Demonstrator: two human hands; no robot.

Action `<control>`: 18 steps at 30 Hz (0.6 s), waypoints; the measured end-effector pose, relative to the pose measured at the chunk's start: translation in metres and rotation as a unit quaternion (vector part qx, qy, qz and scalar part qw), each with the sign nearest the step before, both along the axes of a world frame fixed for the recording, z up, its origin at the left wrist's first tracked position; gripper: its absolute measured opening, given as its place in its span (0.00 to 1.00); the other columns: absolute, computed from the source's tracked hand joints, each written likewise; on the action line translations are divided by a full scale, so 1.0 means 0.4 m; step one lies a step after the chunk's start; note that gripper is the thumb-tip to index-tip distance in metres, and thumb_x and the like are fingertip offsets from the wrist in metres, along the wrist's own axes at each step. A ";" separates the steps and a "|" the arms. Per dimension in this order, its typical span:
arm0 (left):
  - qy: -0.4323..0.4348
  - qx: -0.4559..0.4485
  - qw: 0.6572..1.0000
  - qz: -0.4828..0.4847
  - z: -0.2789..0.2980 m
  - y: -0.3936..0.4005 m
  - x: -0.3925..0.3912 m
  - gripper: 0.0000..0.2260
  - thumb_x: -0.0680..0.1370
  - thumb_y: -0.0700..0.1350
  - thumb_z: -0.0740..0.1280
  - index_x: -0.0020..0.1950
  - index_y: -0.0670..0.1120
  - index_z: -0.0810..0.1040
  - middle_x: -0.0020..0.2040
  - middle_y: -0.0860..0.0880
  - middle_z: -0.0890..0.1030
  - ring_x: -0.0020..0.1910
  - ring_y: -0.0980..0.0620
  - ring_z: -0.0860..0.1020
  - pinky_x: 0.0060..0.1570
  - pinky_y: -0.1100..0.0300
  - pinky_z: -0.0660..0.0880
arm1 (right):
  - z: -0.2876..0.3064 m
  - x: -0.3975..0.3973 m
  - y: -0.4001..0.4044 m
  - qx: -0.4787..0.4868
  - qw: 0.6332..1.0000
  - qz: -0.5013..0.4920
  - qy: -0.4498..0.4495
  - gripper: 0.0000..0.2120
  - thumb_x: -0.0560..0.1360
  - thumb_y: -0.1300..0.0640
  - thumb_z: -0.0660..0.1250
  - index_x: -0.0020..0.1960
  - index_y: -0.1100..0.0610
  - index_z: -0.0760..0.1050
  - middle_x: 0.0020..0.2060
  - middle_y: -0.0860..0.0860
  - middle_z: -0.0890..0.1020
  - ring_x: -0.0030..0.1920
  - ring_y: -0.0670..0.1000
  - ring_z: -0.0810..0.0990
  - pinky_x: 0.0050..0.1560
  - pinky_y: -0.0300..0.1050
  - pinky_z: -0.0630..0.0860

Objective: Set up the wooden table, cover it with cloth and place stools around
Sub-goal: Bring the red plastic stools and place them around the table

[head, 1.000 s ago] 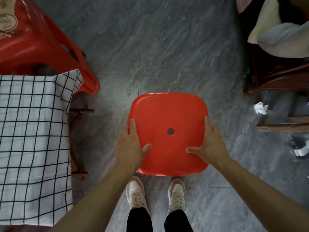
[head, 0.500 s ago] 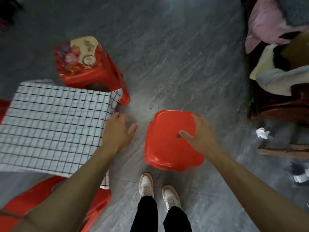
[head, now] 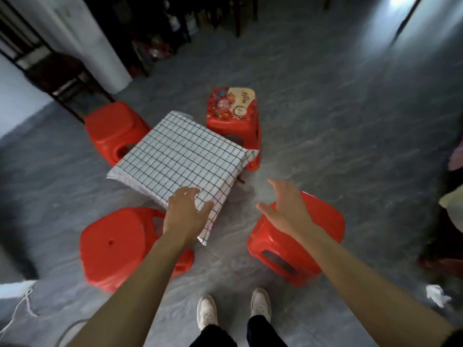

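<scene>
A small low table stands mid-floor under a white cloth with a black grid (head: 180, 159); the wood is almost fully hidden. Red plastic stools stand around it: one at the near left (head: 117, 246), one at the near right (head: 323, 221), one at the far left (head: 112, 128), and one at the far right with a flowered sticker on its seat (head: 231, 108). My left hand (head: 185, 211) hovers with fingers spread over the cloth's near corner. My right hand (head: 285, 209) is raised, fingers apart, above the near-right stool, holding nothing.
Grey stone floor all round. A white pillar (head: 82, 38) and dark furniture stand at the back left. Dark furniture with bedding sits at the right edge, crumpled white paper (head: 437, 295) on the floor near it. A white cord (head: 22, 306) lies at the lower left.
Both hands have let go of the near-right stool, which now rests on the floor. My view has lifted, so the whole table and all the stools show.
</scene>
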State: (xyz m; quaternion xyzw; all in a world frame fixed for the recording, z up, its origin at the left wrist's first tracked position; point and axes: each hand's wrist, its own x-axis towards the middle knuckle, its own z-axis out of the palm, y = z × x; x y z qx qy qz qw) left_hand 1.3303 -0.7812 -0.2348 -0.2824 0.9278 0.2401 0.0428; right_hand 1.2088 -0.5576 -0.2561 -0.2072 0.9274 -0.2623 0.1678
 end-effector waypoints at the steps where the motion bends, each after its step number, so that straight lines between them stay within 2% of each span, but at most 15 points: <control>1: 0.004 0.000 1.000 0.023 0.021 -0.023 0.042 0.28 0.73 0.64 0.61 0.67 0.47 0.73 0.68 0.45 0.73 0.68 0.43 0.69 0.67 0.43 0.67 | 0.014 0.015 -0.034 -0.003 1.000 0.020 0.001 0.41 0.67 0.34 0.59 0.73 0.55 0.64 0.66 0.58 0.72 0.67 0.61 0.69 0.68 0.59 0.66; 4: 0.019 -0.011 0.996 0.088 0.074 -0.097 0.171 0.25 0.72 0.64 0.61 0.61 0.49 0.76 0.63 0.47 0.77 0.63 0.42 0.72 0.62 0.45 0.70 | 0.055 0.075 -0.132 -0.001 0.998 0.070 0.001 0.39 0.67 0.35 0.60 0.73 0.53 0.63 0.68 0.56 0.71 0.69 0.59 0.67 0.68 0.61 0.67; 7: 0.030 -0.042 0.993 0.109 0.116 -0.143 0.298 0.20 0.73 0.59 0.65 0.58 0.47 0.78 0.60 0.46 0.78 0.62 0.42 0.73 0.63 0.48 0.66 | 0.083 0.150 -0.221 0.005 0.993 0.120 0.006 0.37 0.67 0.34 0.61 0.72 0.51 0.64 0.67 0.55 0.72 0.67 0.57 0.69 0.65 0.60 0.71; 9: 0.031 -0.050 0.988 0.140 0.136 -0.183 0.404 0.23 0.72 0.60 0.63 0.59 0.46 0.78 0.60 0.44 0.78 0.62 0.42 0.73 0.64 0.48 0.65 | 0.106 0.233 -0.297 0.011 0.987 0.159 0.014 0.37 0.69 0.36 0.64 0.73 0.53 0.64 0.68 0.56 0.71 0.68 0.57 0.69 0.66 0.59 0.69; 13: 0.031 -0.035 0.977 0.210 0.117 -0.305 0.628 0.35 0.68 0.68 0.54 0.65 0.47 0.75 0.63 0.45 0.77 0.64 0.42 0.72 0.66 0.48 0.67 | 0.139 0.421 -0.458 0.010 0.979 0.203 0.021 0.37 0.69 0.38 0.64 0.74 0.52 0.63 0.68 0.56 0.70 0.69 0.57 0.67 0.67 0.59 0.69; 18: 0.057 -0.021 0.969 0.239 0.126 -0.422 0.921 0.32 0.71 0.66 0.56 0.64 0.46 0.76 0.63 0.44 0.76 0.64 0.41 0.72 0.63 0.48 0.68 | 0.180 0.687 -0.635 0.008 0.967 0.249 0.042 0.34 0.72 0.42 0.69 0.73 0.52 0.63 0.68 0.54 0.71 0.68 0.56 0.68 0.66 0.57 0.70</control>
